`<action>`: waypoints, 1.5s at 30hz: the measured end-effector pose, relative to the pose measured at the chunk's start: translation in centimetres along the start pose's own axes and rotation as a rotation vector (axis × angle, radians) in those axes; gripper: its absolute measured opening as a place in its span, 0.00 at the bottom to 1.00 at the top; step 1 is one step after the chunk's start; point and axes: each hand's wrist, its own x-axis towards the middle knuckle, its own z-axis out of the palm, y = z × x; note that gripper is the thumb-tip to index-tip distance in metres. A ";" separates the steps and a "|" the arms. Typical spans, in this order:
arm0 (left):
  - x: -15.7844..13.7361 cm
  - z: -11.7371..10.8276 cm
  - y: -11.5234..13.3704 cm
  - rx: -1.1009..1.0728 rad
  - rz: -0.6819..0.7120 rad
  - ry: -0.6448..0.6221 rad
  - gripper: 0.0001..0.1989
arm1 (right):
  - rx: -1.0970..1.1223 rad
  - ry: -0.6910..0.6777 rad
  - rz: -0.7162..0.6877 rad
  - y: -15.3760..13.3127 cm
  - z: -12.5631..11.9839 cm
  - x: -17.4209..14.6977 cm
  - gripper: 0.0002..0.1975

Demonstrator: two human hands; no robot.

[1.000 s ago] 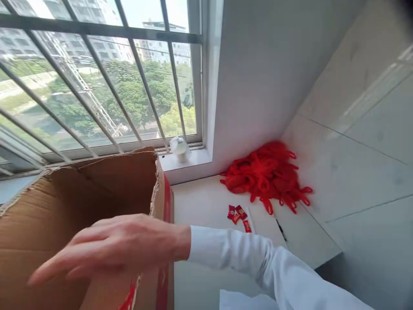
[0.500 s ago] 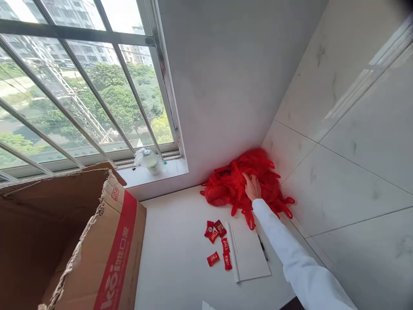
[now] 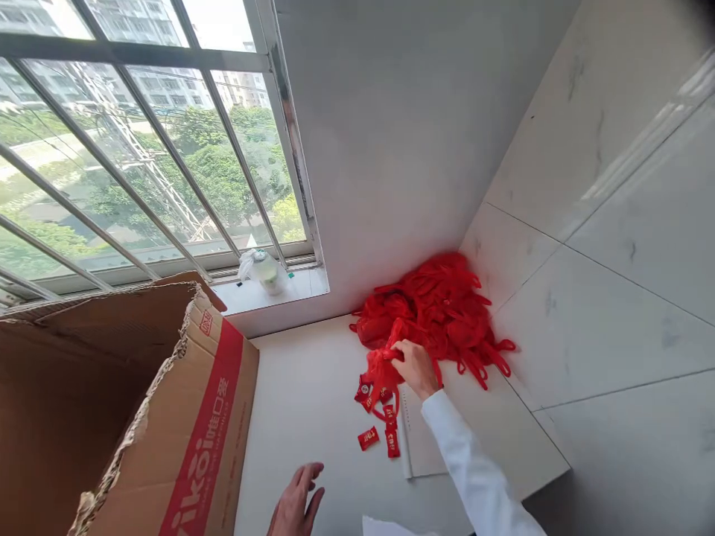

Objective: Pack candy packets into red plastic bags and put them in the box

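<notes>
My right hand [image 3: 416,366] is closed on a red mesh bag [image 3: 383,366], which hangs over the small packets. Behind it a heap of red mesh bags [image 3: 441,305] with loop handles lies in the corner against the wall. Several small red packets [image 3: 368,438] rest on the white table, some partly covered by the held bag. My left hand [image 3: 296,500] is at the bottom, over the table, fingers apart and holding nothing. A spiral notepad [image 3: 427,439] lies beside the packets, partly hidden by my right forearm.
A large open cardboard box [image 3: 206,417] with a ragged edge stands on the left. On the windowsill [image 3: 302,284] sits a cup [image 3: 269,277] with a crumpled white bag. Another white sheet [image 3: 385,527] shows at the bottom edge. Tiled wall [image 3: 614,313] borders the right side.
My right hand has drawn a red mesh bag out of the heap, down and to the left, over the packets. My left hand has come into view at the bottom.
</notes>
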 end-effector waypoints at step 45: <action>-3.5 1.6 -1.9 -0.052 -0.074 0.201 0.03 | 0.106 -0.699 -0.220 -7.0 13.9 -15.0 0.14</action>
